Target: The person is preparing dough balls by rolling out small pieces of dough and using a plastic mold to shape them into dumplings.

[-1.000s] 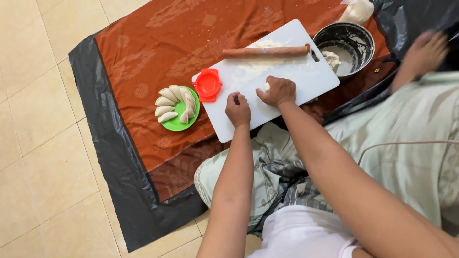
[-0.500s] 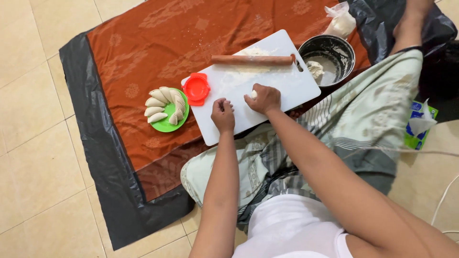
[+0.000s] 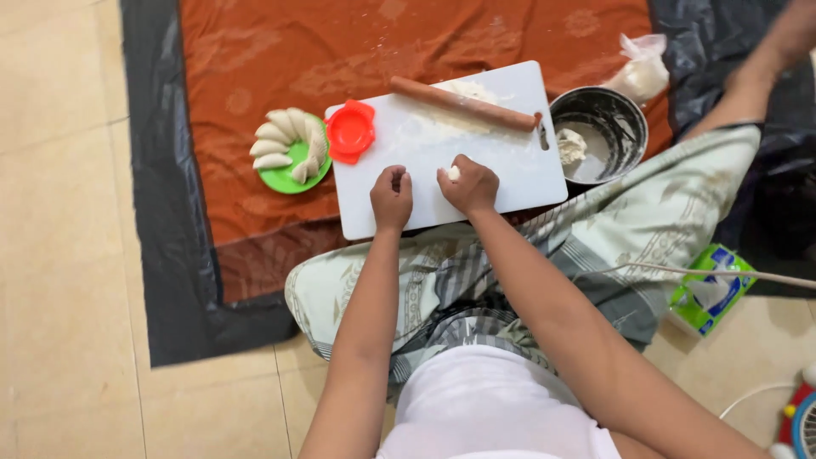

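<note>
- Pretty even indoor light, soft and a bit warm, no hard glare anywhere.
- The white board (image 3: 442,170) is the brightest spot but not blown out.
- Shadows are faint, just small soft ones under both hands.
- The foot (image 3: 778,51) top right is smeared with motion blur.
- Whole frame's slightly soft, fine detail mushy.
</note>
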